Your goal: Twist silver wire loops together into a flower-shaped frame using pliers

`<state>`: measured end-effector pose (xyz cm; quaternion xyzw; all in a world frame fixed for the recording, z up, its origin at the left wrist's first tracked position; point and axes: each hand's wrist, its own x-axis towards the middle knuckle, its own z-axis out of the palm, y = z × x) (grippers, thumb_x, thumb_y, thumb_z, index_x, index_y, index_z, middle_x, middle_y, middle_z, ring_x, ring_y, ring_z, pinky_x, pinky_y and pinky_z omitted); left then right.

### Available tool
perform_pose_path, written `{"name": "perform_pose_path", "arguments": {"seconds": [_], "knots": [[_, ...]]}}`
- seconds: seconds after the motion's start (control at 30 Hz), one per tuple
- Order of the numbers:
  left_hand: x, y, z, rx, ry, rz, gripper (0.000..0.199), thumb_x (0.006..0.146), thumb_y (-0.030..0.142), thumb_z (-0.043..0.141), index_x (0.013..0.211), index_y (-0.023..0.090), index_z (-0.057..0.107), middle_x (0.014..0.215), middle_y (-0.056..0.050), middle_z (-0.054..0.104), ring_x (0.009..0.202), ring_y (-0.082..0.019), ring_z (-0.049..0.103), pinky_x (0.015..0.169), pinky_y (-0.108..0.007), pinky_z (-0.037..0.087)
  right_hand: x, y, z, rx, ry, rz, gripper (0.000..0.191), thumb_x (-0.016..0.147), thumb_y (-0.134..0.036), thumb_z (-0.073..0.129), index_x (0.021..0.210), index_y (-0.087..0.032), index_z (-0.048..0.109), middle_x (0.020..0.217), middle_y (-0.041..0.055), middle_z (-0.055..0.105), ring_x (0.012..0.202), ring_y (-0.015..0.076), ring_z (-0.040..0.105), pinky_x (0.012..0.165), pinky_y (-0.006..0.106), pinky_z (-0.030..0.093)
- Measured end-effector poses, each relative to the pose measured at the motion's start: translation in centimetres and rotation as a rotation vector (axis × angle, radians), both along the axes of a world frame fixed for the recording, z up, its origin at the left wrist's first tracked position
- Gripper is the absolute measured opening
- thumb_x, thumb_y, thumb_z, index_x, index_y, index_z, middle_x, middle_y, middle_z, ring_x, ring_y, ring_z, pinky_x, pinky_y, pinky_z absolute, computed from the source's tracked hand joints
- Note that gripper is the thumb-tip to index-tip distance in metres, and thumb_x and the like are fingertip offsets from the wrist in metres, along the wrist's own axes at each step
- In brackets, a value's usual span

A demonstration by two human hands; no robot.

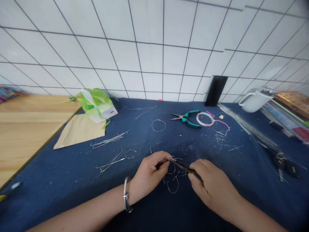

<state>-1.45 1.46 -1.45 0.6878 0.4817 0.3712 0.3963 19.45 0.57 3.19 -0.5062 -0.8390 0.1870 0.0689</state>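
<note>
My left hand [152, 170] is closed, thumb and fingertips pinching a thin metal wire. In my right hand [210, 183] is a pair of dark-handled pliers [181, 166], fingers wrapped round the handles. The tips of the pliers reach the wire right at my left fingertips. Just below and between the hands lie bent wire loops [173, 192]. Farther back, a round wire ring [158, 130] with a pink bit on top rests on the blue cloth. Two small piles of bent wires, one nearer [111, 163] and one farther [111, 140], lie left of my hands.
Teal-handled pliers [189, 119] lie behind, beside a white coil [205, 124] with pink thread. At right are wire scraps [220, 138], long straight wires [251, 126], keys [281, 164], a white mug [257, 99] and books. A black phone-like slab [216, 91] leans on the tiled wall. Brown paper [78, 130] lies left.
</note>
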Motion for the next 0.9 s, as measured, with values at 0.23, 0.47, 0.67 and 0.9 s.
{"name": "perform_pose_path", "arguments": {"seconds": [0.23,0.47,0.67,0.9], "knots": [[-0.1,0.1,-0.1,-0.087,-0.037,-0.040,0.015,0.084,0.014,0.045,0.093,0.020,0.056,0.073,0.002,0.057,0.062,-0.010,0.048,0.057,-0.022,0.039,0.5,0.0,-0.8,0.070,0.003,0.064,0.014,0.085,-0.024,0.040,0.088,-0.019,0.053,0.081,0.0047,0.053,0.076,0.0180,0.049,0.067,0.033,0.041],[-0.1,0.2,0.6,-0.152,-0.058,-0.054,0.013,0.084,0.016,0.045,0.092,0.019,0.055,0.070,0.002,0.055,0.060,-0.010,0.047,0.056,-0.022,0.038,0.6,0.0,-1.4,0.107,0.007,0.090,0.015,0.085,-0.022,0.040,0.088,-0.018,0.054,0.080,0.0046,0.052,0.075,0.0176,0.048,0.066,0.033,0.042],[-0.4,0.4,1.1,-0.170,-0.051,-0.088,0.010,0.084,0.018,0.045,0.086,0.017,0.056,0.069,0.002,0.052,0.060,-0.010,0.046,0.056,-0.022,0.039,0.8,0.4,-1.1,0.142,-0.059,0.149,0.013,0.085,-0.022,0.041,0.084,-0.018,0.054,0.078,0.0043,0.051,0.074,0.0173,0.048,0.065,0.033,0.042],[-0.5,0.5,1.4,-0.162,-0.048,-0.167,0.015,0.087,0.019,0.043,0.091,0.018,0.057,0.074,0.000,0.054,0.066,-0.011,0.047,0.058,-0.022,0.039,1.3,0.8,-0.6,0.147,-0.129,0.191,0.015,0.085,-0.023,0.041,0.081,-0.019,0.054,0.076,0.0040,0.051,0.072,0.0170,0.049,0.063,0.031,0.042]]}}
